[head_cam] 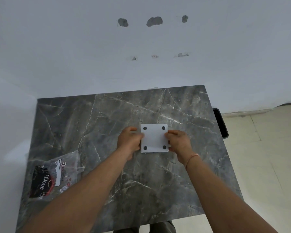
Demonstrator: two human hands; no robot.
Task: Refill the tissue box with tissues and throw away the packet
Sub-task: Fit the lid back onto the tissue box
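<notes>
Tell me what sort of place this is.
Probably a sparsely furnished room in a home, though that is uncertain: a dark marble-patterned table pushed against a plain white wall with patched holes, pale floor tiles to the right, and a black bin beside the table.

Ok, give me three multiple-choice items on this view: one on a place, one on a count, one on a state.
1. Where on the table does the plastic packet lie?
A. near the left edge, close to the person
B. at the far right corner
C. under the white box

2. How many black dots show on the upturned face of the white tissue box?
A. two
B. four
C. six

3. How is the box held?
A. by one hand only
B. untouched by either hand
C. by the left hand and the right hand, one at each side

Key: 1 A, the packet sits at the near left, apart from the box. 2 B, one dot shows at each corner. 3 C, both hands' fingers grip opposite edges.
</notes>
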